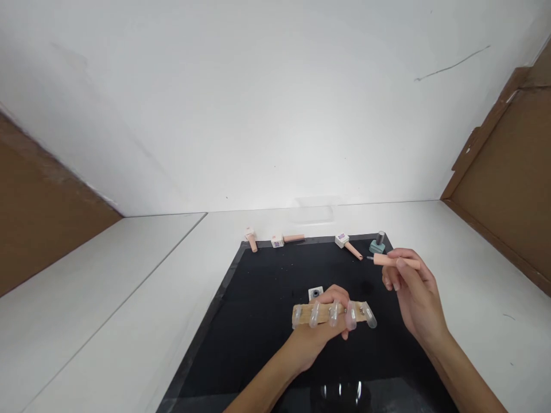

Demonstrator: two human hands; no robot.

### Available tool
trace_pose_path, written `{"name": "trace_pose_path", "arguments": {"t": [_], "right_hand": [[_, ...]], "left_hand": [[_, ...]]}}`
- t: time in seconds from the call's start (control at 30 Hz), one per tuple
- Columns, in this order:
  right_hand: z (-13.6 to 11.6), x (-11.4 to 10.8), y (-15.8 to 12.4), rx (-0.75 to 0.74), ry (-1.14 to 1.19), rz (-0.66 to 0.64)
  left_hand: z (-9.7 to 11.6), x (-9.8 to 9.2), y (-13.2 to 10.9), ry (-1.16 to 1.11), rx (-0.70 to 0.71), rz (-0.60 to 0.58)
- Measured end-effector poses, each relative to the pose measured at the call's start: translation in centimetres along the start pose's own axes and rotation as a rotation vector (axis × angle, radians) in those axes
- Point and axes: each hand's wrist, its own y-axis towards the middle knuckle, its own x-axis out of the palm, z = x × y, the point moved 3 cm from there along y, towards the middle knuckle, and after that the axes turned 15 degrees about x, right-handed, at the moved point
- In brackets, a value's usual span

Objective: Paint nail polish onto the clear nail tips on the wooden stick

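"State of the left hand (316, 339)?"

"Closed round a wooden strip (305, 314), fingers behind it, thumb side beneath. Five nail tips (333, 314) are set across the strip, their ends jutting past its near edge. Held so, I judge, to spare the fingers contact with them; four look clear, the second from the right pinkish."

"And the right hand (412, 289)?"

"Pinching a peach cap (396, 261) between thumb and fingers. The attached brush (369, 258) points left, well apart from the strip. The grip is on the cap alone, pen-fashion, presumably for fine control. Whether the brush is loaded I cannot tell."

"Location of the open bottle (315, 293)?"

"On the black mat (258, 321), just beyond the left hand, dark mouth exposed. Near the strip, which would keep any reach short. Contact with the fingers: cannot tell."

"Remaining items?"

"Along the mat's far edge, a leftmost bottle (251, 237), a middle bottle (277, 241) and a third bottle (342, 240) lie on their sides, capped in peach. A teal bottle (377, 246) with a grey cap is upright beyond the right hand. Probably kept there to leave room for both hands. The mat likely shields the white worktop (129, 298)."
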Motion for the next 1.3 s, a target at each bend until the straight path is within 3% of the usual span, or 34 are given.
{"name": "trace_pose_path", "arguments": {"t": [0.23, 0.33, 0.7, 0.87, 1.3], "right_hand": [[0.7, 0.7, -1.0, -0.027, -0.171, -0.295], [1.1, 0.7, -1.2, -0.054, -0.196, -0.359], [1.6, 1.8, -1.0, 0.026, -0.169, -0.394], [2.3, 1.3, -0.9, 0.106, -0.267, -0.342], [2.0, 2.1, -1.5, -0.014, -0.498, -0.463]], "left_hand": [[0.4, -1.0, 0.5, 0.072, 0.038, -0.003], [0.8, -1.4, 0.4, 0.168, 0.029, 0.026], [1.5, -1.6, 0.1, 0.132, 0.001, -0.011], [1.1, -1.7, -0.3, 0.106, 0.001, -0.009], [1.0, -2.1, -0.4, 0.190, 0.043, -0.028]]}}
